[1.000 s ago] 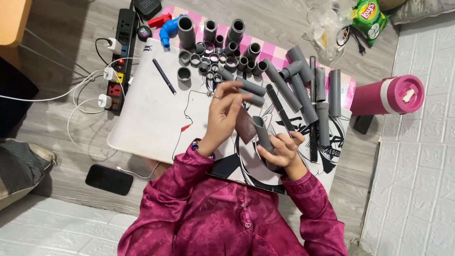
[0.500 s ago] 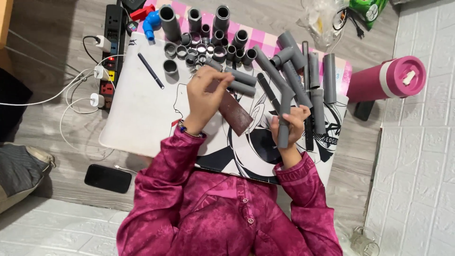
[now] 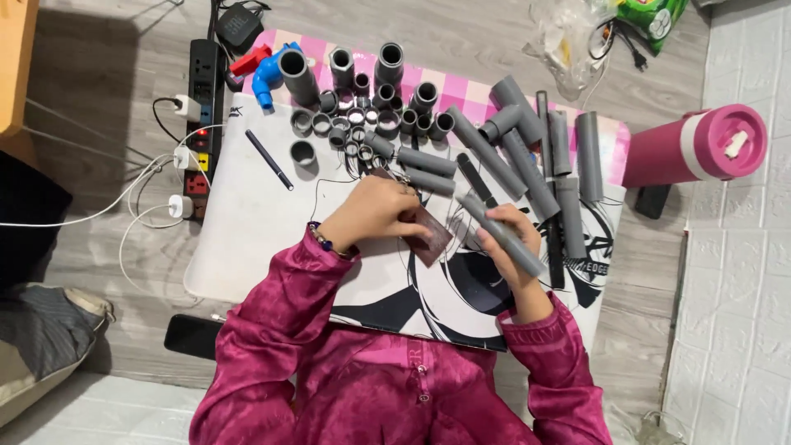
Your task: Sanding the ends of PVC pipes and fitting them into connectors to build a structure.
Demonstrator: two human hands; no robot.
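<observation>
A short grey pipe (image 3: 504,236) is gripped in the right hand (image 3: 509,247), fingers wrapped around its middle so that both ends stick out, the piece held slanted just above the table (image 3: 239,222). A small brown sheet (image 3: 424,233), apparently sandpaper, is pinched in the left hand (image 3: 372,214), fingers closed on its upper end while the lower corner lies on the printed black-and-white mat (image 3: 461,288). The two hands are held near each other, the sheet just beside the pipe's upper end. The pipe is judged light, stiff and smooth, likely to slip or roll under a loose grip, so it is best taken around the middle; the sheet looks thin and flexible, best pinched at an edge. More grey pipe lengths (image 3: 568,165) and short couplings (image 3: 354,124) are spread across the far side of the table, beside a blue fitting (image 3: 268,74). A pink bottle (image 3: 696,152) lies on the floor to the right, a power strip (image 3: 202,115) to the left.
</observation>
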